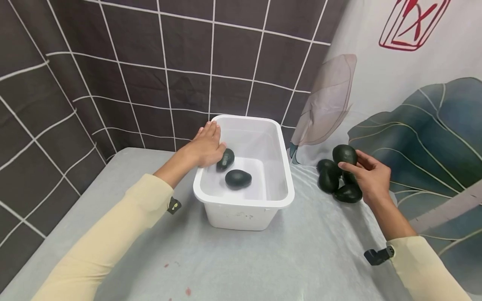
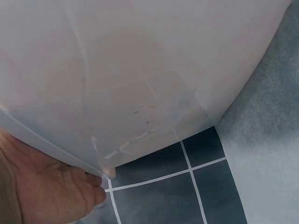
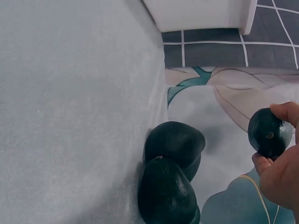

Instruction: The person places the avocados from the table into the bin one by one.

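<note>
A white plastic tub stands on the table with two dark green avocados lying on its floor. My left hand rests over the tub's left rim, fingers fairly straight and the thumb toward the inside. From the left wrist, the palm shows against the outer side of the rim. At the right, my right hand pinches an avocado between thumb and fingers, raised above a small pile. Several more avocados make up that pile; the right wrist view shows the held avocado apart from them.
A grey cloth covers the table. Behind the tub hangs a dark curtain with a white grid. To the right is a white cloth with large teal leaves, close behind the pile.
</note>
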Action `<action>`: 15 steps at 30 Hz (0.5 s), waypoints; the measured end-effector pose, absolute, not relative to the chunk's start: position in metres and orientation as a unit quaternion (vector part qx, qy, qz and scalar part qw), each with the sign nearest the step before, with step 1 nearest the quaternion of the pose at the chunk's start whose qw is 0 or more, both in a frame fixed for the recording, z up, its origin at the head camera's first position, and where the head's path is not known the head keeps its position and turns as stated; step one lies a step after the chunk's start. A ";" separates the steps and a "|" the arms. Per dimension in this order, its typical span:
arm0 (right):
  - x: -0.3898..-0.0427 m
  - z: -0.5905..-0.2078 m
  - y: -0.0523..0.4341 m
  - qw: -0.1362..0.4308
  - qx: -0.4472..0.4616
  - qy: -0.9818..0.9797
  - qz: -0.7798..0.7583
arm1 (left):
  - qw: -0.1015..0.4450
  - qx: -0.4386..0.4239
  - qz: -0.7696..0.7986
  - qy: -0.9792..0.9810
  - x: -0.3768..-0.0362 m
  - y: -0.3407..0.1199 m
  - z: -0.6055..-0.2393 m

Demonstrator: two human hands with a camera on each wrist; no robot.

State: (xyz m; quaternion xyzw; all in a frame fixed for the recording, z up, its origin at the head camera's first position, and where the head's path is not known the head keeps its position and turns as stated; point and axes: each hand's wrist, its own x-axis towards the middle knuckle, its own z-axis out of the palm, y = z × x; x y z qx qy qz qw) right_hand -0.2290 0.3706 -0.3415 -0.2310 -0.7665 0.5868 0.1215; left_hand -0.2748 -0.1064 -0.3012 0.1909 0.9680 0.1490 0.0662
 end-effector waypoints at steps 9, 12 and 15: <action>-0.230 -0.345 0.368 0.117 -0.226 -0.785 0.564 | 0.063 0.192 0.147 0.968 -0.276 -0.104 -0.299; -0.230 -0.348 0.366 0.114 -0.220 -0.793 0.557 | 0.065 0.190 0.149 0.968 -0.275 -0.105 -0.299; -0.231 -0.350 0.364 0.113 -0.219 -0.793 0.558 | 0.065 0.190 0.149 0.968 -0.274 -0.105 -0.300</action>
